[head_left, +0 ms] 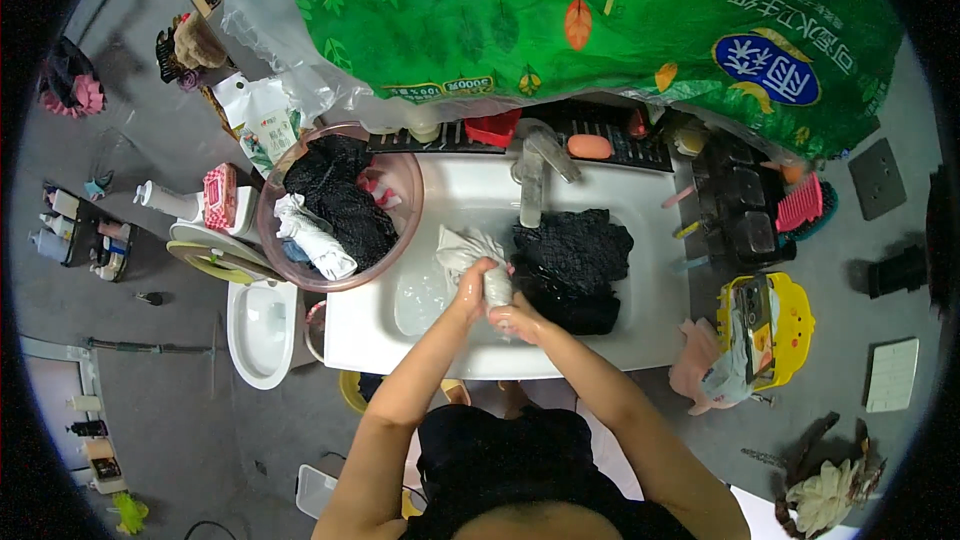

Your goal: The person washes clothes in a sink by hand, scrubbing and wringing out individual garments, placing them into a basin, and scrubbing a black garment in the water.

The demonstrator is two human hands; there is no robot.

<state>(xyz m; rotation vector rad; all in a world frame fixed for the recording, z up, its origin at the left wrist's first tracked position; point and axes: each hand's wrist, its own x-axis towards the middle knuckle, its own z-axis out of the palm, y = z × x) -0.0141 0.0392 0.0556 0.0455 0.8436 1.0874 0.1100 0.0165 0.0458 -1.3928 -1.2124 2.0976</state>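
Note:
Over the white sink (360, 335), a wet whitish cloth (466, 248) is gripped by both my hands. My left hand (472, 290) closes round it from the left. My right hand (516, 320) holds its lower end, nearer to me. The upper part of the cloth spreads loosely toward the back of the basin. Just right of my hands lies a soaked black garment (575, 270), below the metal faucet (533, 185). Cloudy, sudsy water (425, 302) shows on the left side of the sink. What kind of item the whitish cloth is, I cannot tell.
A pink basin (414, 190) with black and white clothes sits at the sink's left corner. An orange soap bar (590, 147) rests behind the faucet. A large green package (450, 20) overhangs the back. A yellow basket (797, 330) hangs right; a toilet (262, 340) stands left.

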